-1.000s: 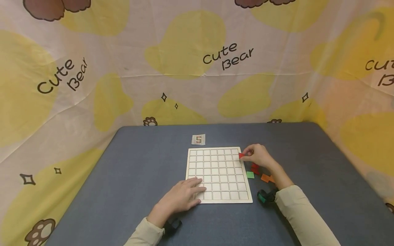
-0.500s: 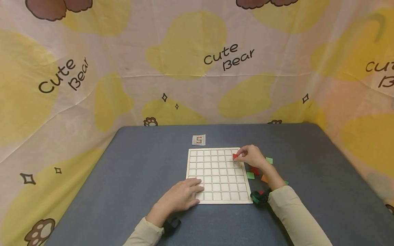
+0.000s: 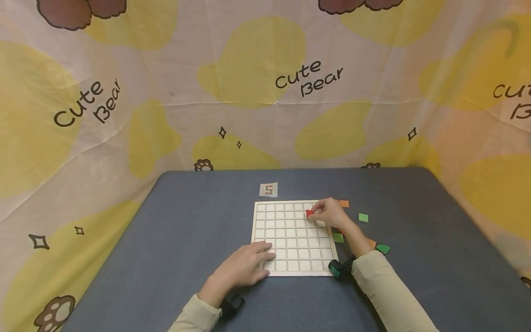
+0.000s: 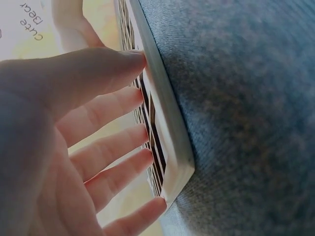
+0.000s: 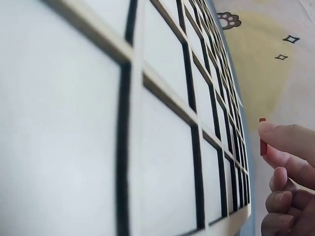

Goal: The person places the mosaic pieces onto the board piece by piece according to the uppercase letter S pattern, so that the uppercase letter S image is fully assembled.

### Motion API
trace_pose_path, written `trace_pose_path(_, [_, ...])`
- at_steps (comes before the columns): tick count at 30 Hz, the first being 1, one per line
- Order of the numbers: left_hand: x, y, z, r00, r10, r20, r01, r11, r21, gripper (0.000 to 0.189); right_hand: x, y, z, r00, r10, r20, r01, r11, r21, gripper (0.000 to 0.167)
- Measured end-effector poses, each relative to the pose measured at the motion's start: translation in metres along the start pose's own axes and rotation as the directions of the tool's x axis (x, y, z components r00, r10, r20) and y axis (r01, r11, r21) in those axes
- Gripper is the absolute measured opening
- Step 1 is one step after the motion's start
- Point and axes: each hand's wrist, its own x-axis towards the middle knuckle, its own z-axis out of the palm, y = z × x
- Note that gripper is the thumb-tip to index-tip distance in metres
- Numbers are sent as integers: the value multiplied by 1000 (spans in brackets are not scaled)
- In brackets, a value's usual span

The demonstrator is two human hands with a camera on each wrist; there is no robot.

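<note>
A white grid board (image 3: 286, 241) with raised wooden dividers lies on the table. My right hand (image 3: 332, 215) pinches a small red tile (image 3: 309, 213) between thumb and fingertips, above the board's far right part. In the right wrist view the red tile (image 5: 263, 136) shows edge-on, apart from the board's surface. My left hand (image 3: 244, 263) rests on the board's near left corner with its fingers spread. In the left wrist view the fingertips of the left hand (image 4: 93, 132) touch the board's rim (image 4: 172, 162).
Beyond the board lies a small card (image 3: 268, 189) with a gridded pattern. Right of the board are loose tiles: light green (image 3: 363, 217), another light green (image 3: 338, 238), orange (image 3: 344, 203) and a dark green rounded piece (image 3: 383, 249). My right forearm hides others. A printed curtain (image 3: 257, 92) surrounds the table.
My right hand has moved left over the board with the red tile, from its right edge inward. Tiles behind the arm have come into view. The left hand has stayed on the board.
</note>
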Motion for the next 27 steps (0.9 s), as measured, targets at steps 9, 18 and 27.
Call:
trace_pose_path(9, [-1,0,1,1000,-2,-10,1,1000,-6,37,5,-4,13,1000,18,-20,-19,1000,-10,20])
trace_pose_path(18, [-1,1,-1,999,12,-35,-11,1000,4,36,9,-11,17,999,39,-24,-40,999,-30,19])
trace_pose_path(27, [-1,1,-1,999,16,-30,-16,1000,0,36,15,-16,19,997,82,11,-81,996,-35,20])
